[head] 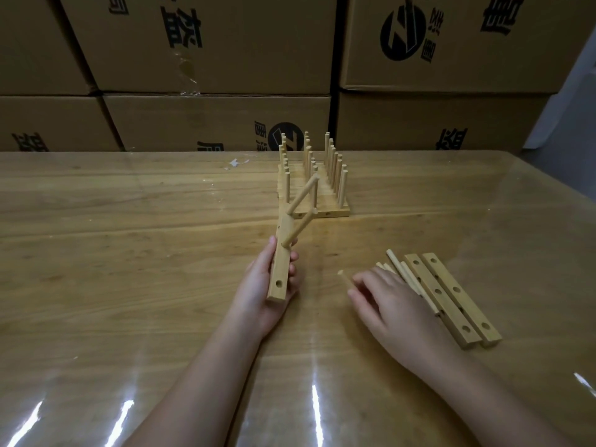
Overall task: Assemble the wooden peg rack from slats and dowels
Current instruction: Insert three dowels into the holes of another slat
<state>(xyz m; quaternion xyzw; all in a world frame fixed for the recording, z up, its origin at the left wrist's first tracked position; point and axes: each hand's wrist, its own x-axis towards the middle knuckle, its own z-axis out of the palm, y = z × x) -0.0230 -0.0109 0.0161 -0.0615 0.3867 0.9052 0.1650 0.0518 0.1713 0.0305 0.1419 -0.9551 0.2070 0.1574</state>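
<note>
In the head view, a slat (280, 269) with 2 dowels (301, 204) seated was gripped by the left hand (267, 285), fingers curled around it, at 6 o'clock of the finished racks (314, 188). The right hand (387, 304) lay loosely spread over loose dowels (400, 275), at 9 o'clock of 2 spare slats (451, 301); whether a dowel (343, 276) was pinched could not be told. A loosely taken dowel might roll off, or jam if entered askew.

Pale matt wood slats (451, 298); glossy table (129, 253)

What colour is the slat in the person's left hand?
Pale, light-tan natural wood: the slat shows best in the head view, the only one, gripped by the left hand.
</note>
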